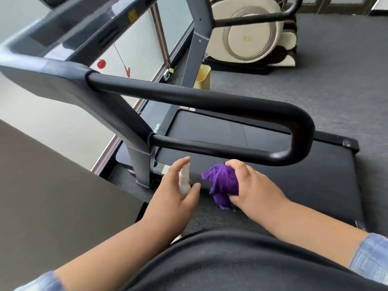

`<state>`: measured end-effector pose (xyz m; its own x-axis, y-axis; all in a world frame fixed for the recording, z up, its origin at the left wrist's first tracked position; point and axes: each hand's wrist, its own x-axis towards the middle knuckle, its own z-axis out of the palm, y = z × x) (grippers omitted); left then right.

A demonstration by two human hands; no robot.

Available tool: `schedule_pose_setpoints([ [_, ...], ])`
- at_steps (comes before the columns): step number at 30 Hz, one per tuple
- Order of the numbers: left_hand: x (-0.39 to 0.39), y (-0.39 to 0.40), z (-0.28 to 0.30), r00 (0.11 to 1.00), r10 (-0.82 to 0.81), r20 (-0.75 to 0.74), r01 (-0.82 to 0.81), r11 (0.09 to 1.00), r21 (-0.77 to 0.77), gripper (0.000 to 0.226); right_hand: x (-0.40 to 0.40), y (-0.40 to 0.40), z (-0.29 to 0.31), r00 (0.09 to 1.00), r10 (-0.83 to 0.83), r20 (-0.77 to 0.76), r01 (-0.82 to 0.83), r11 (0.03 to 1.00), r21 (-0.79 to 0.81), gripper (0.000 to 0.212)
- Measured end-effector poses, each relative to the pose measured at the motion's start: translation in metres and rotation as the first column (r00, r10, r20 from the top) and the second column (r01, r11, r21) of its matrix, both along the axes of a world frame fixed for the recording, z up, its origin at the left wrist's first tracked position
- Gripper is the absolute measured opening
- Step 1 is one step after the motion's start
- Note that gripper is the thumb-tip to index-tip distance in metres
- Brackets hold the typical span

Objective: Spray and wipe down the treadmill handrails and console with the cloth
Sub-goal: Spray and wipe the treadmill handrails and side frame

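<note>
A black looped handrail [210,101] of the treadmill crosses the middle of the view, its lower bar [220,149] just above my hands. My left hand [172,196] grips a small white spray bottle [184,179], index finger raised over its top. My right hand [252,185] is closed around a bunched purple cloth [222,183], held just below the lower bar without touching it. The grey console [69,28] sits tilted at the upper left. The black running belt [304,185] lies beneath.
A dark brown surface [52,196] fills the lower left. A cream massage chair [252,32] stands at the back on grey carpet [336,70]. A yellow bin [202,76] sits by the far upright. A red safety clip [127,71] hangs from the console.
</note>
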<state>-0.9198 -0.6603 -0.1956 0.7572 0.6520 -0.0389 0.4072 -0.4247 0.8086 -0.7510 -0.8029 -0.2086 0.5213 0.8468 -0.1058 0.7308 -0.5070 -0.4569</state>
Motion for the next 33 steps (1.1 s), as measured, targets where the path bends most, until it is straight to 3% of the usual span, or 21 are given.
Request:
schedule_pose_setpoints([
  [3,-0.007,0.034,-0.003,0.998,0.008,-0.067,-0.007,1.0,0.013,0.062,-0.009,0.018,0.004,0.995,-0.075,-0.07,0.079,0.995,0.068,0.071],
  [10,0.001,0.142,-0.009,0.96,0.039,-0.278,0.012,0.984,0.179,0.059,-0.041,0.054,-0.009,0.991,0.002,-0.134,-0.003,1.0,-0.012,0.074],
  [17,0.031,0.189,-0.025,0.895,-0.062,-0.441,0.177,0.958,0.225,0.06,-0.053,0.075,-0.015,0.986,-0.062,-0.152,0.056,0.998,-0.043,0.072],
  [26,0.048,0.201,-0.027,0.864,-0.116,-0.491,0.234,0.954,0.186,0.051,-0.055,0.083,-0.021,0.972,-0.064,-0.226,0.046,0.995,-0.084,0.076],
  [33,0.062,0.163,-0.021,0.901,-0.179,-0.395,0.285,0.931,0.229,0.054,-0.047,0.054,-0.023,0.967,-0.106,-0.233,0.089,0.992,-0.085,0.081],
])
